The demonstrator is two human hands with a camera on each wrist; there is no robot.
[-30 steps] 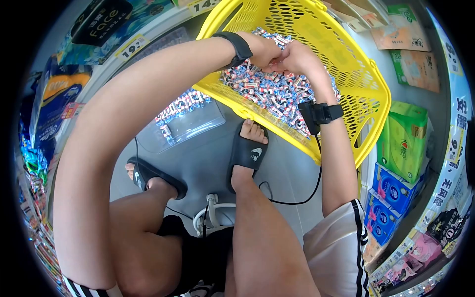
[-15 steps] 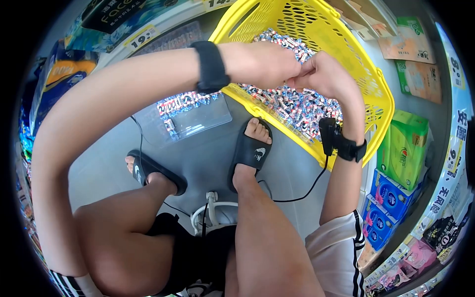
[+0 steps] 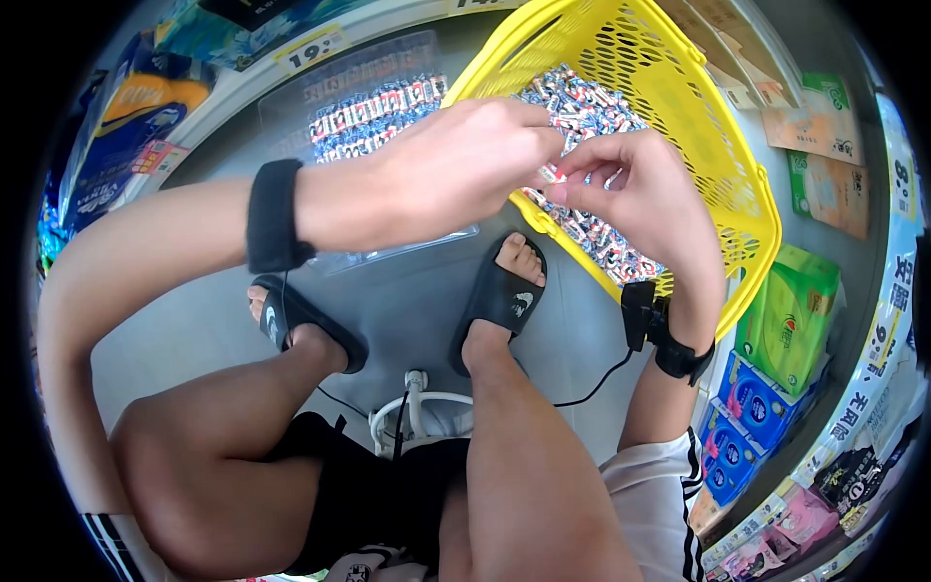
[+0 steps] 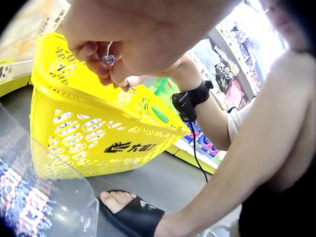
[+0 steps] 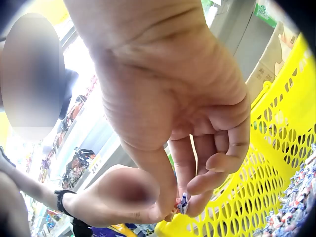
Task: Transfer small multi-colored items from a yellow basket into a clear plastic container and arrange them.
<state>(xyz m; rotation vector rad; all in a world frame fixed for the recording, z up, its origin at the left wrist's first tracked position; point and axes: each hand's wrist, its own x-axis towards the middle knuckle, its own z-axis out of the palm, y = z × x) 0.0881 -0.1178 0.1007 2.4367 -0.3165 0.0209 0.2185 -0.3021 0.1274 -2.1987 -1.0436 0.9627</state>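
Fingertip to fingertip, my two hands meet over the near rim of a yellow basket [image 3: 732,155]. Thumb and fingers of my right hand [image 3: 650,199] pinch a small wrapped candy [image 3: 552,174], also visible as a red, white and blue candy [image 5: 183,203] in the right wrist view. The curled fingers of my left hand [image 3: 456,165] hold a wrapped candy [image 4: 108,59] in the left wrist view; from above, the back of the hand hides most of these fingers. A heap of similar candies [image 3: 601,241] covers the basket's bottom.
A clear plastic tray [image 3: 388,254] with candies laid in rows [image 3: 373,114] is on the grey floor left of the basket, partly under my left arm. Shelves with tissue packs [image 3: 790,315] line the right side. My sandalled foot [image 3: 509,281] is close to the basket.
Both hands have come up from the candies in the basket towards me, the left one shifting left across the rim. A candy now shows between the fingertips.
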